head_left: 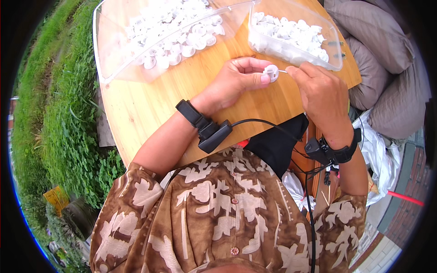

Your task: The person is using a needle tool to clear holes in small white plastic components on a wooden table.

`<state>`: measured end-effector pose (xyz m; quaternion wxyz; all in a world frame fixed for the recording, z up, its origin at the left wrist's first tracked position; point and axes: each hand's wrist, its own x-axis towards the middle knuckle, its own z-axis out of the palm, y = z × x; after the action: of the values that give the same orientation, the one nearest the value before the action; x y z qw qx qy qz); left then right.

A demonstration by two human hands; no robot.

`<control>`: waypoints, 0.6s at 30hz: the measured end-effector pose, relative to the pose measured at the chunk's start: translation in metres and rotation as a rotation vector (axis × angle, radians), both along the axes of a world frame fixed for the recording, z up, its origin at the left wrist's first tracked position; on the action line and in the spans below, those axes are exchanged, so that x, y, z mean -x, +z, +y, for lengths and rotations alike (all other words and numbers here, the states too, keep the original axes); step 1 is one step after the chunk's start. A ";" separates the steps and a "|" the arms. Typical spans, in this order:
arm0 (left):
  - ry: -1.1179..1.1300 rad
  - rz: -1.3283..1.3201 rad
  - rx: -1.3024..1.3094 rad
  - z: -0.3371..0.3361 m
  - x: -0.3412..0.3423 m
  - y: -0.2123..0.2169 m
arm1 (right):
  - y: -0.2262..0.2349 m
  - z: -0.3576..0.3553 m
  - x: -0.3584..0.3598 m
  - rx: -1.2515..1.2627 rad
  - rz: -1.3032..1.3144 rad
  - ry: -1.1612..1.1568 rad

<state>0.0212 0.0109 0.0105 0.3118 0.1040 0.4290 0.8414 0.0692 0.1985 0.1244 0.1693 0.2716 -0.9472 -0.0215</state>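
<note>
Above the wooden table, my left hand (236, 80) pinches a small round white plastic part (271, 73) with a hollow, slotted face between thumb and fingers. My right hand (320, 88) is closed just to its right, thumb and forefinger together around a thin pale rod (282, 71). The rod points at the part's right side; whether its tip touches cannot be made out. Beyond my left hand, a large clear plastic bin (103, 59) holds many similar white round parts (175, 45). Past my right hand, a smaller clear tub (336, 59) is heaped with small white pieces (291, 38).
The light wooden table (150, 107) has a curved left edge. Black straps with boxes sit on both wrists, and a black cable (259, 120) loops between them. Grey-brown cushions (380, 41) and a white plastic bag (387, 159) lie at right. Grass and plants (68, 136) grow at left.
</note>
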 end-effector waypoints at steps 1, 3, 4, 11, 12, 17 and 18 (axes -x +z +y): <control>0.004 -0.046 -0.063 -0.001 0.000 0.003 | 0.001 0.004 0.001 -0.001 0.003 0.006; -0.014 -0.045 -0.064 -0.002 0.002 0.007 | 0.001 0.009 0.003 0.266 -0.073 -0.034; -0.039 -0.049 -0.065 -0.002 0.002 0.009 | 0.001 0.009 0.004 0.264 -0.072 -0.032; -0.016 0.016 -0.063 0.001 0.002 0.010 | -0.035 0.007 0.010 1.038 -0.751 -0.118; -0.001 0.058 -0.052 0.002 0.001 0.011 | -0.036 0.004 0.011 1.160 -0.785 -0.110; 0.005 0.125 -0.046 0.005 -0.001 0.010 | -0.047 0.002 0.012 1.305 -0.837 -0.132; 0.020 0.120 -0.056 0.006 -0.001 0.010 | -0.048 0.002 0.012 1.347 -0.824 -0.117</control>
<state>0.0224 0.0165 0.0204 0.2740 0.1588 0.4241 0.8485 0.0570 0.2003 0.0761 -0.0685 0.0467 -0.7556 0.6498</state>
